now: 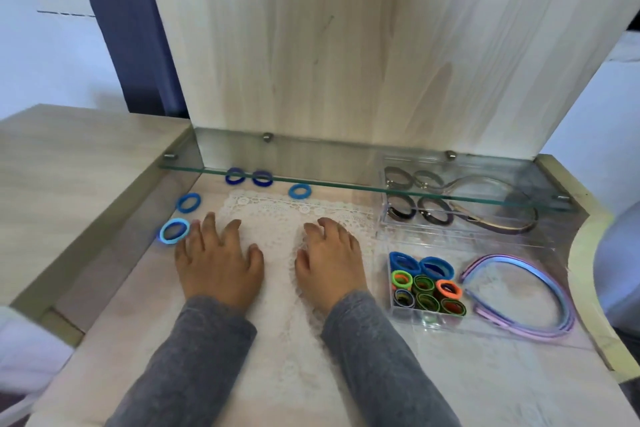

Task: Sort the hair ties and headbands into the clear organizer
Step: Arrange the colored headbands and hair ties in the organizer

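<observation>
Fingers (209, 224) of both hands are lying straight and slack, gripping nothing, as the left hand (218, 260) and right hand (329, 260) are resting palms down on the lace mat (277, 211). The pale blue hair tie (163, 232) is lying flat just beside the left little finger, so the left hand is nearer. The clear organizer (408, 317) is sitting well off to the right, and a glass shelf (346, 180) is spanning the wooden desk behind.
</observation>
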